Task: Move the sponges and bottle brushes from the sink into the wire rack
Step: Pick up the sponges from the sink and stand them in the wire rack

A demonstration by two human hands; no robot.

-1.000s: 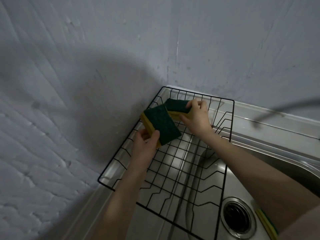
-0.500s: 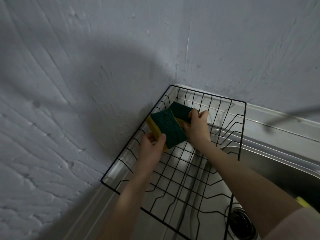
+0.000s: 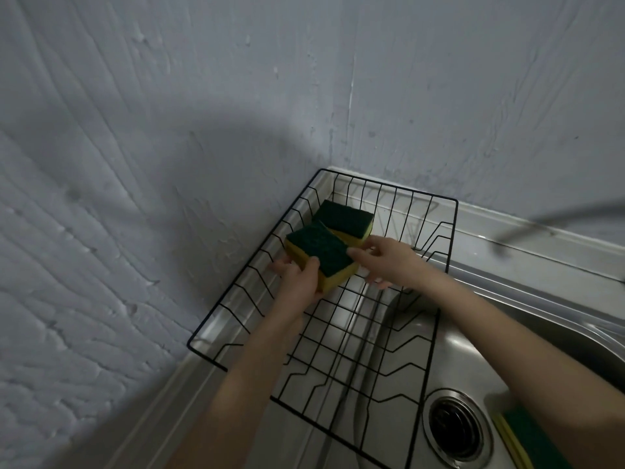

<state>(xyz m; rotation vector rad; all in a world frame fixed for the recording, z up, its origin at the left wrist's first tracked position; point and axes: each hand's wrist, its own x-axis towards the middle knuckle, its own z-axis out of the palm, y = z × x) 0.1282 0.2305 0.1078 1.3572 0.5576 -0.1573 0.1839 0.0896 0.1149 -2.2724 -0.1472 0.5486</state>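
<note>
Gripping a sponge in my left hand, I have the thumb pressed on its dark green scouring face and the other fingers wrapped under its thick yellow foam body. It sits tilted, one corner raised, above the far left part of the black wire rack. The green top is rough and slightly dimpled; the yellow side shows as a broad band along the near edge.

A second sponge of the same make lies in the rack's far corner by the wall, green side up, a thin yellow strip showing along its right edge. The two sponges overlap where the held one's far corner rides over it.

My right hand is loosely open with nothing in it, fingertips reaching toward the held sponge's near right corner and just touching or almost touching it; I cannot tell which.

Below, the rack spans the left part of the steel sink. By the drain, at the lower right edge, a third sponge lies in the basin, green with yellow edging, partly cut off by my forearm.
</note>
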